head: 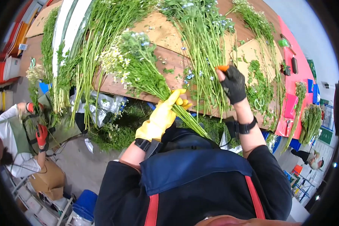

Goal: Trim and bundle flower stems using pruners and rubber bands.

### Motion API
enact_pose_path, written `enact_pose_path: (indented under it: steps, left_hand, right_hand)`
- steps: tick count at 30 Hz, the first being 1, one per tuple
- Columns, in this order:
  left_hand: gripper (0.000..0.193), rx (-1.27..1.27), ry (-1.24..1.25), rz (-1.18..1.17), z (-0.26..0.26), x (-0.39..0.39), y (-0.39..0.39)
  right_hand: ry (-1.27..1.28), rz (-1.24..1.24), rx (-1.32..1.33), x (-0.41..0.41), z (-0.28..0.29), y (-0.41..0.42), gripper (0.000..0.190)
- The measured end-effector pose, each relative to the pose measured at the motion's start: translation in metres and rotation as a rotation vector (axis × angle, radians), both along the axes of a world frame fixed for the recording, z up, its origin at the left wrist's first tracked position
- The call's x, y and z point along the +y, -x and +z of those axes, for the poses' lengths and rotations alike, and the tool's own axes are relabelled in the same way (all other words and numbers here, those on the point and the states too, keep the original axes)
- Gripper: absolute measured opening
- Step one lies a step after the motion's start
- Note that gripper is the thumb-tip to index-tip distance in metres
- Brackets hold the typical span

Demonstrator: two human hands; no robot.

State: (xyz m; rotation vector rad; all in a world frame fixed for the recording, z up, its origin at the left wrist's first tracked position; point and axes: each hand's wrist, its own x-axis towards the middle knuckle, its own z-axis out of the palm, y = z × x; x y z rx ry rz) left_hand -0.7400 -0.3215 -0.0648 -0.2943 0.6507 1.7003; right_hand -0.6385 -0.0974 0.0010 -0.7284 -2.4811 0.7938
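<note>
My left hand (165, 110), in a yellow rubber glove, grips a mixed bunch (149, 76) by its stems. White daisy-like flowers, feathery greens and a blue-flowered sprig make up its head, which points up and left; the stem ends reach toward my apron (195, 166). My right hand (234, 83) wears a black glove that leaves the thumb bare, with orange on one fingertip. It is over the stems of a pile of blue-flowered stalks (203, 53) on the wooden table (169, 58). Whether its fingers pinch a stem cannot be made out.
Leafy stalks (99, 42) lie left, white-flowered stems (262, 31) right. Green-handled scissors (259, 104) rest among leaves. Cut greens (113, 138) fill the space below the table edge. A co-worker (19, 138) in red gloves handles flowers at left. A pink surface (295, 70) borders the right.
</note>
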Motion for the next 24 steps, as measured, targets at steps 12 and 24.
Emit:
enact_pose_path:
  steps: [12,24]
  left_hand:
    - [0.036,-0.027,-0.107,0.023,0.001,0.002,-0.024]
    - [0.042,0.089,-0.034,0.013,0.043,0.049,-0.031]
  right_hand:
    - [0.567,0.302,-0.005,-0.077,-0.045,-0.014,0.02]
    - [0.542,0.258,-0.276,-0.066,-0.015,-0.078,0.058]
